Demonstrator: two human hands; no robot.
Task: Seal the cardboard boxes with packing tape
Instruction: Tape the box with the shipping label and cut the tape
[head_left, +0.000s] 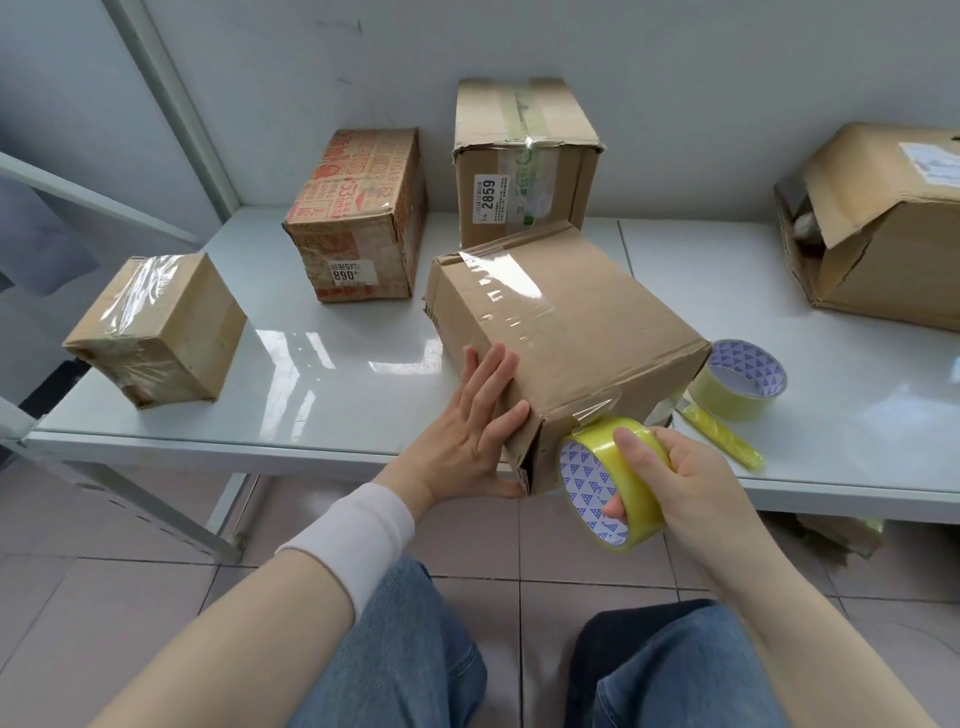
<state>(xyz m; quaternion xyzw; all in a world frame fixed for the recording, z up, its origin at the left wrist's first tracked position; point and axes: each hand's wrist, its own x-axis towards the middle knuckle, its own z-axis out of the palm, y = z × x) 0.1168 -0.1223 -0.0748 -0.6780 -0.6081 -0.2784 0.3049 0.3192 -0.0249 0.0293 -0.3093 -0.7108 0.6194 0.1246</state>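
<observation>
Head cam: R fingers were hooked thru the core of the tape roll, thumb clamped over its outer band, so the right hand had it gripped firm. Left hand lay flat w/ fingers straight, palm pressed vs the left side of the box, thumb down by the bottom near edge. It held nothing, just braced.

The box sat skewed on the white table, near corner poking out past the front edge twd the person.

Key relation: the roll hung just below & right of that near corner, off the table. A short stretch of clear tape ran from it up onto the box's near face. The strip's line ran on over the top, near edge to far edge, glossy & wrinkled. Roll on the R, bracing palm on the L, box between.

Top looked covered. Next pull prob needs the roll drawn down & under while the L steadies, then a cut.

Box itself: plain brown cardboard, creased, near-left corner gaping a bit. A spare roll & a yellow cutter lay just right of it on the table. An open box sat well apart, far right.
</observation>
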